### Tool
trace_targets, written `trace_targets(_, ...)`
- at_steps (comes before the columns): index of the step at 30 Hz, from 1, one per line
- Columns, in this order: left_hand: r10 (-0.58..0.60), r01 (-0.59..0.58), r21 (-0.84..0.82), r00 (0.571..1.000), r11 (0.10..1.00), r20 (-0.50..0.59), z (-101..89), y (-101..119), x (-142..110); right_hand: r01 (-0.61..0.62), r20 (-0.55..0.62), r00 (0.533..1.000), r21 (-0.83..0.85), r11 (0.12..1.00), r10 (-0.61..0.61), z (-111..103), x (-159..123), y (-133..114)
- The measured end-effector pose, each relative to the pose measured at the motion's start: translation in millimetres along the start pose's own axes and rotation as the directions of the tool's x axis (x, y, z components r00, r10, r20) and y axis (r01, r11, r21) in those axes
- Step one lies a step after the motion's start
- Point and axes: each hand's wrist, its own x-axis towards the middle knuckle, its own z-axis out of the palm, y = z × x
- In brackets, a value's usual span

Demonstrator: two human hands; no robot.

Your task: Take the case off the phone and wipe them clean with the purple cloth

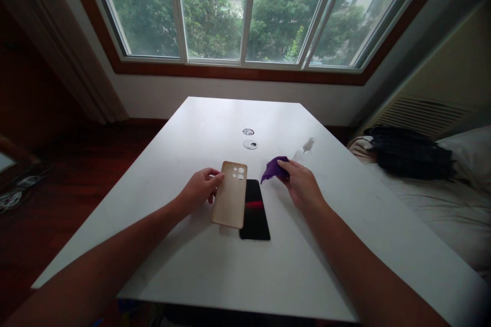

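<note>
Between the thumb and fingers of my left hand [201,187] is a tan phone case [230,199] with camera cutouts near its top. It is raised above the table and covers part of the left side of a black phone [256,217]. The phone lies flat, with a reddish patch on its dark surface. My right hand [301,181] pinches a purple cloth [275,167], held just to the right of the phone's upper end. Behind that hand, a clear bottle [305,148] lies on the table, partly hidden by the fingers.
The white table [184,265] reaches toward the window wall. Two round cable-hole fittings [250,144] are set in its top beyond the phone. On the right, a bed [422,194] holds a dark cloth bundle [410,153]. White cables [15,196] lie on the floor at left.
</note>
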Motion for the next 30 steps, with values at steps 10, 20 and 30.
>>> trace_targets(10,0.02,0.008,-0.213,0.991,0.977,0.131,20.0,4.5,-15.7,0.062,0.185,0.98,0.068,0.996,-0.074,30.1,-51.4,-19.2)
trace_targets(20,0.186,-0.156,-0.246,0.977,0.957,0.104,29.6,4.7,-22.9,0.243,0.311,0.929,-0.107,0.964,-0.199,31.3,-65.3,-17.6)
trace_targets(30,0.232,-0.196,-0.185,0.952,0.963,0.201,31.1,2.7,-31.0,0.153,0.253,0.958,-0.054,0.987,-0.135,35.4,-67.8,-20.8)
